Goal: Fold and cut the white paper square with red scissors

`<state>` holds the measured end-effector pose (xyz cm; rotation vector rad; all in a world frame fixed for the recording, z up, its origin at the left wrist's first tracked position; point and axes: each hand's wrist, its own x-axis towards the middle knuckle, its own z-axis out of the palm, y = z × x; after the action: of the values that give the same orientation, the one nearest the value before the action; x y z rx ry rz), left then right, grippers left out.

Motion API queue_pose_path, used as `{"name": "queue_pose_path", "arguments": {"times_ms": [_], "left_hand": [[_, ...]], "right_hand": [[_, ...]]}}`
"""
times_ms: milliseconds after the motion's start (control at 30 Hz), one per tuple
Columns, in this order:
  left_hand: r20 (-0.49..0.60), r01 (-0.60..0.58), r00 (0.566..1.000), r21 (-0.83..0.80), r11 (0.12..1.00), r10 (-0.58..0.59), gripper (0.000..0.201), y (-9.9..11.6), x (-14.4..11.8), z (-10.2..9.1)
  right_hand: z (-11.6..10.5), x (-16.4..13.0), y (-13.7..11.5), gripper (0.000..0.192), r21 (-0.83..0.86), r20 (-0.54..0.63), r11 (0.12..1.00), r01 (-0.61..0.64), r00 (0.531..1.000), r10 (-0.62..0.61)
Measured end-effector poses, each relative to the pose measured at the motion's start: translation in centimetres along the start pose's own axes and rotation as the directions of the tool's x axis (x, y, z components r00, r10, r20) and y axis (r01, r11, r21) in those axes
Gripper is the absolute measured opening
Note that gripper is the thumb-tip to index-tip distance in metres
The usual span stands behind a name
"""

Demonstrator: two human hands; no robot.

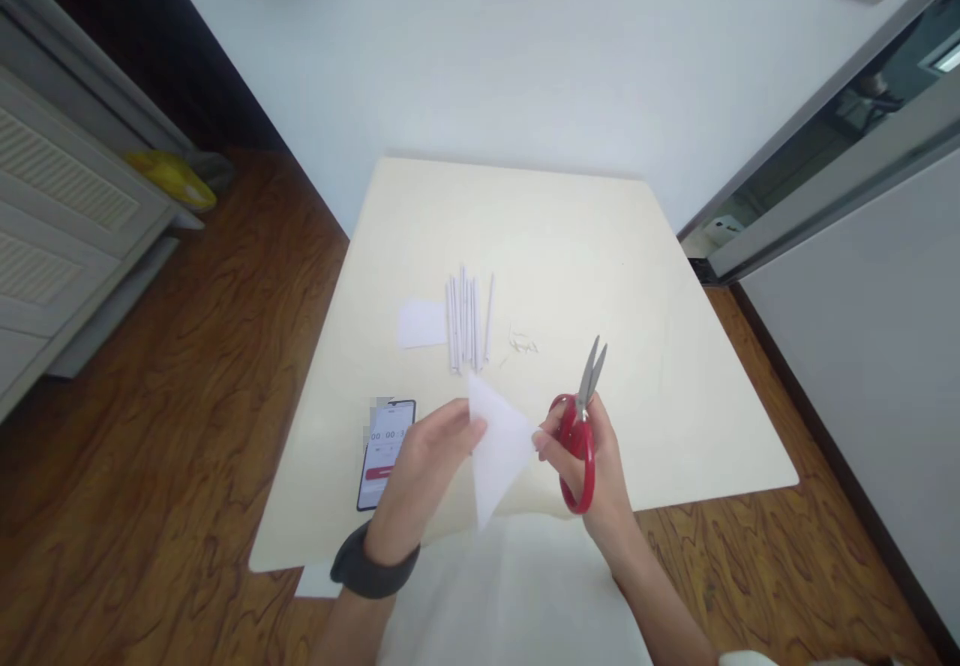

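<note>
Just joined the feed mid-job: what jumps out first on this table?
The red-handled scissors in the right hand stand out most, blades nearly shut and pointing away over the cream table. Beside them, both hands pinch a white paper piece at the table's near edge, the left hand on its left side. Beyond lie a row of thin white paper rolls, a small white slip and, near left, a phone with its screen lit.

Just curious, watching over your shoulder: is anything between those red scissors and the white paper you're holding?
Nothing visible. The right hand holds the red scissors right beside the white paper, which the left hand pinches; its fingertips touch the paper's edge.
</note>
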<state>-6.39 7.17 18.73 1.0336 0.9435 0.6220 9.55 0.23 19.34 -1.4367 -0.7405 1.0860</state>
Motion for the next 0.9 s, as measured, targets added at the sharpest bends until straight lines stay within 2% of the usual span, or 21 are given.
{"name": "queue_pose_path", "arguments": {"times_ms": [100,167,400,533,700,800,900], "left_hand": [[0.169,0.05,0.984,0.079,0.996,-0.063,0.025,-0.4,-0.7,-0.4],[0.209,0.041,0.976,0.112,0.993,-0.064,0.019,-0.8,-1.1,-0.4],[0.024,0.021,0.999,0.127,0.992,-0.024,0.02,-2.2,-1.2,0.1],[0.038,0.013,0.999,0.146,0.989,-0.019,0.019,-2.8,-1.2,0.0],[0.095,-0.039,0.995,0.188,0.981,0.022,0.009,-2.2,-1.4,0.3],[0.089,-0.009,0.996,0.059,0.998,0.003,0.026,-1.9,-1.6,0.7],[0.074,0.077,0.995,-0.118,0.99,-0.068,0.025,-1.9,-1.7,1.1]], "right_hand": [[-0.2,1.1,-0.5,0.025,0.008,-0.037,1.0,0.03,0.999,-0.029],[-0.3,1.5,-0.8,0.026,0.011,-0.059,0.999,0.051,0.997,-0.05],[-0.4,1.7,-0.4,0.024,-0.005,-0.075,0.997,0.082,0.994,-0.082],[-0.9,1.5,-0.6,0.025,-0.01,-0.048,0.997,0.077,0.996,-0.077],[-1.2,1.3,-1.0,0.024,0.014,0.041,0.998,0.055,0.998,-0.055],[-0.8,0.8,-0.9,0.024,0.03,0.116,0.999,0.023,0.993,-0.026],[-0.3,0.3,-0.8,0.023,0.037,0.165,0.999,0.001,0.986,-0.007]]}}
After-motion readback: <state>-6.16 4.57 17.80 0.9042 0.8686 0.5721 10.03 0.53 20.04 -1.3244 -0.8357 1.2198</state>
